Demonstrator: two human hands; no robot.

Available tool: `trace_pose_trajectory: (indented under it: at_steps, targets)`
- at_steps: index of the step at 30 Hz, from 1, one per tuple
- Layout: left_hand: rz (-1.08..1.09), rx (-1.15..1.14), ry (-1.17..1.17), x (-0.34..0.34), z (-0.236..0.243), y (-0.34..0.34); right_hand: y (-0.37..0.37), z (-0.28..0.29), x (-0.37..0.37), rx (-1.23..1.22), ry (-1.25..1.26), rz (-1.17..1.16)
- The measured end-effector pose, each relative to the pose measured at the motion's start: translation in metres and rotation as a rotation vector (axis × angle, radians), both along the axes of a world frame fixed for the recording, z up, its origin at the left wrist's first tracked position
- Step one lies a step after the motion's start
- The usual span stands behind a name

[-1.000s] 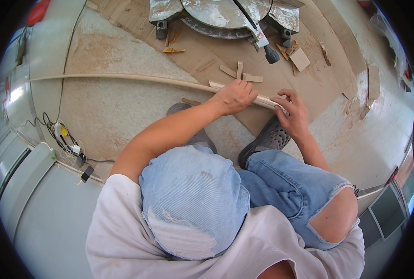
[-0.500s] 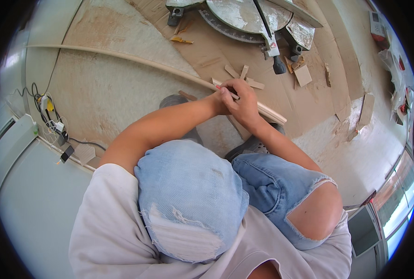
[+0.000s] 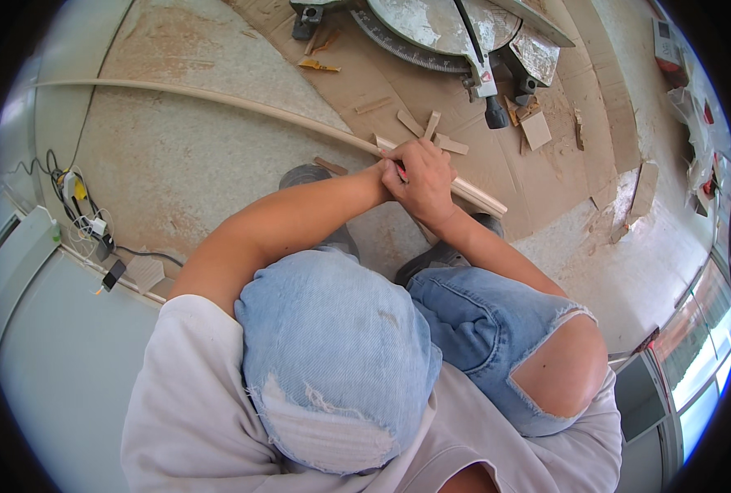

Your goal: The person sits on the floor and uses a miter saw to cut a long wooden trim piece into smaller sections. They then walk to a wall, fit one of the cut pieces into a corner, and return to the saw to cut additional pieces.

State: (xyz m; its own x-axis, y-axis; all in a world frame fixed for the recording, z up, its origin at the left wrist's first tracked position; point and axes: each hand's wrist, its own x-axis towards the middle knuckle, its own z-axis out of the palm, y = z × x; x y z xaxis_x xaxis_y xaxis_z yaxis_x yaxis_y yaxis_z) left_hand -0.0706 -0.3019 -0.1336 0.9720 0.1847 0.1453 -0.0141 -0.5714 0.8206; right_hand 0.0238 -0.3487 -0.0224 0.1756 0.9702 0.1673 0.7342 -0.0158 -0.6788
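A long, thin wooden moulding strip (image 3: 258, 112) runs from the far left to just right of my hands, where its grooved end (image 3: 479, 195) shows. My left hand (image 3: 391, 182) is closed at the strip, its fingers mostly covered by my right hand. Over it, my right hand (image 3: 428, 177) is bent with the fingers curled downward. Between the hands a small red piece (image 3: 401, 171) shows, part of a slim pencil-like marker in my right hand; the rest of it is hidden.
A mitre saw (image 3: 431, 37) stands ahead on cardboard (image 3: 538, 181). Wood offcuts (image 3: 535, 129) and crossed small strips (image 3: 431, 125) lie before it. At left are a power strip and cables (image 3: 78, 193). My shoe (image 3: 431, 259) is below the strip's end.
My right hand has turned over, its back now facing up, and the marker's red end has shifted to the right and down. The strip stays nearly where it was.
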Motion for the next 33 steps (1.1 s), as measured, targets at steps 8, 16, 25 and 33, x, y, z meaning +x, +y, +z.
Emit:
trace_pose_trajectory:
  at_steps: [8,16,25,33]
  targets:
    - [-0.003,0.035,-0.024,0.008,0.004,0.003,0.000,-0.003,-0.001,0.059,-0.032,0.032]
    - [-0.010,0.069,-0.036,0.010,0.007,0.005,0.000,-0.006,-0.002,0.074,-0.017,0.019]
    - [-0.014,0.217,-0.073,0.010,0.016,0.015,-0.002,0.003,0.005,-0.025,0.123,-0.013]
    - [-0.069,0.417,0.125,0.015,0.059,0.025,-0.068,-0.015,0.061,-0.048,-0.117,-0.045]
